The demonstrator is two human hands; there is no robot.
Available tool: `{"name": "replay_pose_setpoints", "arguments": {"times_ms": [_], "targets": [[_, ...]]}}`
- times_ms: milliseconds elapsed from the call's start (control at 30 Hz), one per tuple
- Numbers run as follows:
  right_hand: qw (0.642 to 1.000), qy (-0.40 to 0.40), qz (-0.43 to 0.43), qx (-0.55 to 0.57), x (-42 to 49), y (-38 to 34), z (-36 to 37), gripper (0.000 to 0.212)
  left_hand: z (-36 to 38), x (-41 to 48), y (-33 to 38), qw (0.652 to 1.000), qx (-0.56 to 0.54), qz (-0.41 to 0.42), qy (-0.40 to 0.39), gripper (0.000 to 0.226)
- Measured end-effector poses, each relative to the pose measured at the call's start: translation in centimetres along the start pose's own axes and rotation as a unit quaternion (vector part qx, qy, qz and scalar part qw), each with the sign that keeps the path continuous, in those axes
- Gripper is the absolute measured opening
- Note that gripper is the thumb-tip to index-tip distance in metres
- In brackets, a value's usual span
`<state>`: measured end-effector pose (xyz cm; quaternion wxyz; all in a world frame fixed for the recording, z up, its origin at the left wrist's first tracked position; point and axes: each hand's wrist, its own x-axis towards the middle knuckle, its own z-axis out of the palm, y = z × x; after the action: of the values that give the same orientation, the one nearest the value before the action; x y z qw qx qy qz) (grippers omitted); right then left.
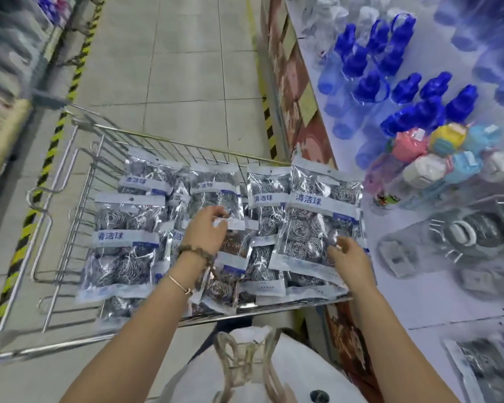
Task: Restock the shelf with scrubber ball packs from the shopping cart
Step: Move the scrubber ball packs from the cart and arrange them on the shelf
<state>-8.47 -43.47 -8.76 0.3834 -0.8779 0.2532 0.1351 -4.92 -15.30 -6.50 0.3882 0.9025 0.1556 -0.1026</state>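
wire shopping cart (70,199) piled with scrubber ball packs (125,228) — crinkly clear bags, coiled metal balls, white-blue labels. left hand (207,228) pinches middle pack (230,224) by its white strip. right hand (349,257) grips large pack (312,216) at its lower edge — cart's right side. spare pack (483,367) flat on white shelf (405,301).

Left hand (205,229), right hand (352,258) on carted packs (122,239)
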Motion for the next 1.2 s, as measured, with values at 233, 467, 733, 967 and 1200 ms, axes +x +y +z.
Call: {"name": "replay_pose_setpoints", "arguments": {"times_ms": [233,467,733,967,1200], "targets": [[0.993,0.055,0.088,0.051,2.8,-0.3,0.5,0.043,-1.3,5.6,-1.2,0.999,0.041,-0.032,0.002,0.033],[0.987,0.066,0.137,0.055,5.0,0.4,-0.1,0.051,-0.6,9.0,-2.4,0.982,0.086,-0.167,0.019,0.042],[0.98,0.04,0.185,0.069,6.8,0.0,0.4,0.096,0.7,10.5,-2.4,0.943,0.228,-0.241,-0.006,0.092],[0.976,0.039,0.207,0.059,7.0,0.4,0.7,0.103,1.9,10.0,-2.1,0.949,0.196,-0.248,0.001,0.091],[0.975,0.034,0.187,0.113,6.5,0.6,0.8,0.07,1.9,8.9,-2.0,0.971,0.111,-0.204,0.056,0.072]]}}
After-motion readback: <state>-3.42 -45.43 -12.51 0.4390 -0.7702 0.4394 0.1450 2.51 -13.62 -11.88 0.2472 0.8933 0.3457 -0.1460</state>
